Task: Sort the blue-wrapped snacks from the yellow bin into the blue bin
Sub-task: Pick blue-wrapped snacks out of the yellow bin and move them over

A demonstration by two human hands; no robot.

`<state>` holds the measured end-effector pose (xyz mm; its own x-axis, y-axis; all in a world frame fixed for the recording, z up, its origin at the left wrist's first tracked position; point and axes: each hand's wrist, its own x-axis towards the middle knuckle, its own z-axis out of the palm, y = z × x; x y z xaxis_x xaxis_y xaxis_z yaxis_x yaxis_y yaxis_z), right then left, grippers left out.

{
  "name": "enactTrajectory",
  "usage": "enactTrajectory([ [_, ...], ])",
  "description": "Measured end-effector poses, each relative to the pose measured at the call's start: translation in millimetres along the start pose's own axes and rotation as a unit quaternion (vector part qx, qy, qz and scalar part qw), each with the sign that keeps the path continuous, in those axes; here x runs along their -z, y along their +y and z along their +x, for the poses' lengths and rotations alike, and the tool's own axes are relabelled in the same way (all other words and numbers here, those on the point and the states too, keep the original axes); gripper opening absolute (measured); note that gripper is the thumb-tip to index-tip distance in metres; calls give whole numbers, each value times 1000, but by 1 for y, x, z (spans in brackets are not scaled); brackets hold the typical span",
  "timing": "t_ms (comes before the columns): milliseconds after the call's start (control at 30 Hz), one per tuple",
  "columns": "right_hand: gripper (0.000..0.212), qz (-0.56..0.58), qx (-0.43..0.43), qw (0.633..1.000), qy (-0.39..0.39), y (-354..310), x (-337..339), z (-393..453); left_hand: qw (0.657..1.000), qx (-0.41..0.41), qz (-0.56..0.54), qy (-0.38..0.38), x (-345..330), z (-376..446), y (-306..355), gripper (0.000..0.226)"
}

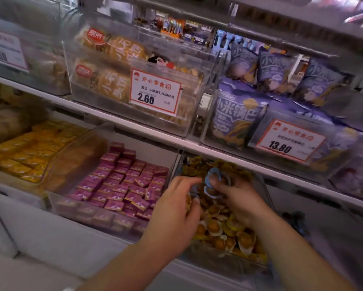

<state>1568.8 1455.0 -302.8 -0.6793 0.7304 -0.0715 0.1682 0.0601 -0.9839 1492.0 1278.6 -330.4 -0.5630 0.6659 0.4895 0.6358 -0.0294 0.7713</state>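
Observation:
A clear bin of yellow-wrapped snacks (pixel 222 229) sits on the lower shelf, right of centre. Both hands reach into it. My right hand (pixel 239 200) pinches blue-wrapped snacks (pixel 213 181) between thumb and fingers, lifted just above the yellow pile. My left hand (pixel 176 208) rests at the bin's left edge with fingers curled, and a bit of blue wrapper (pixel 194 195) shows at its fingertips. To the right, a bin holding a few blue-wrapped snacks (pixel 296 221) is blurred and partly hidden behind my right forearm.
Left of the yellow pile stands a bin of purple boxes (pixel 124 183), and further left a bin of yellow boxes (pixel 23 152). The upper shelf carries bread packs with a 2.60 price tag (pixel 155 93) and purple snack bags with a 13.80 tag (pixel 287 141).

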Motion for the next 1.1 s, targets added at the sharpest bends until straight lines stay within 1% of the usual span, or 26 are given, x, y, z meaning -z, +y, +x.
enactTrajectory([
  [33, 43, 116, -32, 993, 5, -3, 1, -10, 1000, 18, -15, -12, -7, 1, 0, 45],
  [67, 45, 197, -52, 979, 5, -3, 4, -18, 999, 35, -25, -27, -13, 1, 0, 51],
  [100, 43, 246, -72, 967, 0, -7, 6, -30, 998, 42, -22, -42, -20, 2, 1, 56],
  [167, 40, 293, -88, 952, -11, -7, 20, -53, 998, 16, 13, -64, -34, 3, 3, 58],
  [233, 29, 283, -68, 957, -1, -3, 43, -73, 993, -25, 63, -93, -45, 3, 6, 52],
  [300, 7, 236, -37, 970, 46, 5, 78, -88, 982, -58, 110, -142, -56, 2, 8, 55],
  [367, 14, 177, -19, 976, 125, 20, 118, -93, 968, -78, 143, -193, -67, 1, 6, 60],
  [400, 9, 157, -22, 974, 160, 29, 137, -90, 960, -86, 162, -212, -71, 0, 4, 62],
  [433, 5, 138, -39, 972, 184, 35, 152, -87, 953, -91, 183, -225, -75, 0, 1, 64],
  [467, 10, 128, -55, 971, 194, 45, 165, -81, 946, -93, 203, -233, -78, 0, -2, 67],
  [533, 17, 149, -94, 964, 200, 58, 181, -65, 938, -91, 227, -244, -82, 2, -7, 70],
  [633, 9, 280, -124, 937, 170, 65, 192, -38, 939, -83, 224, -249, -85, 8, -10, 67],
  [667, 8, 296, -129, 931, 170, 67, 195, -30, 942, -80, 214, -248, -85, 10, -10, 64],
  [700, 9, 275, -140, 934, 179, 68, 196, -23, 945, -79, 204, -243, -85, 12, -11, 61],
  [733, 12, 193, -152, 950, 193, 69, 197, -19, 948, -77, 195, -238, -84, 14, -13, 59],
  [767, 16, 70, -158, 962, 212, 69, 197, -16, 950, -72, 188, -238, -84, 15, -13, 57],
  [800, 18, -53, -138, 959, 240, 69, 197, -16, 951, -65, 184, -240, -83, 17, -12, 55],
  [833, 18, -134, -92, 950, 265, 68, 193, -18, 952, -58, 180, -241, -82, 19, -11, 52],
  [867, 19, -151, -36, 946, 283, 64, 187, -21, 952, -53, 178, -242, -81, 20, -9, 50],
  [933, 17, -142, 88, 942, 291, 54, 172, -30, 950, -57, 195, -235, -76, 21, -8, 50],
  [967, 17, -158, 142, 941, 263, 47, 161, -35, 947, -63, 217, -227, -72, 22, -7, 52],
  [1000, 21, -199, 186, 938, 215, 41, 150, -41, 945, -61, 240, -215, -67, 24, -7, 54],
  [1033, 27, -266, 220, 926, 155, 36, 138, -47, 946, -47, 256, -195, -61, 25, -8, 54],
  [1067, 33, -359, 238, 898, 94, 34, 126, -52, 949, -27, 262, -171, -55, 27, -9, 53],
  [1100, 39, -462, 249, 850, 40, 34, 116, -57, 953, -7, 263, -148, -48, 27, -10, 51],
])
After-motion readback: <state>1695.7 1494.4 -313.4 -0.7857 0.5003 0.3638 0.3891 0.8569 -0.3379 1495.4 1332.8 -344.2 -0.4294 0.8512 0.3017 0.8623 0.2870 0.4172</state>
